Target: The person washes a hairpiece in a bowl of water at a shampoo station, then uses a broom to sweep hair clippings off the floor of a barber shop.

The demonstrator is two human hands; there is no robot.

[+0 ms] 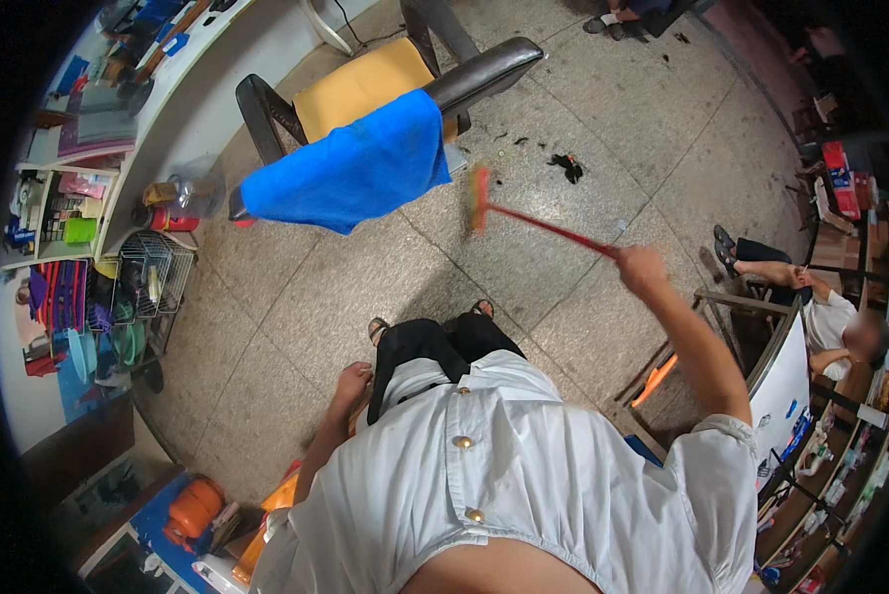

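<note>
My right hand (pixel 642 272) is closed around the red handle of a broom (pixel 553 231), held out in front of me. Its narrow orange and green head, smeared by motion, is over the floor beside a chair. My left hand (pixel 353 382) hangs low by my left hip, its fingers curled in with nothing seen in them. Beyond the broom head, a dark clump that looks like cut hair (pixel 567 167) lies on the floor, with smaller dark bits scattered around it. A blue towel (pixel 355 168) drapes over the back of the black armchair (pixel 489 74), which has a tan seat.
Wire baskets (pixel 157 272) and a white counter (pixel 202 89) line the left side. A person (pixel 836 332) sits at the right, beyond a metal-framed table (pixel 783 396). Another person's foot (pixel 603 22) shows at the far edge. An orange container (pixel 195 510) stands at lower left.
</note>
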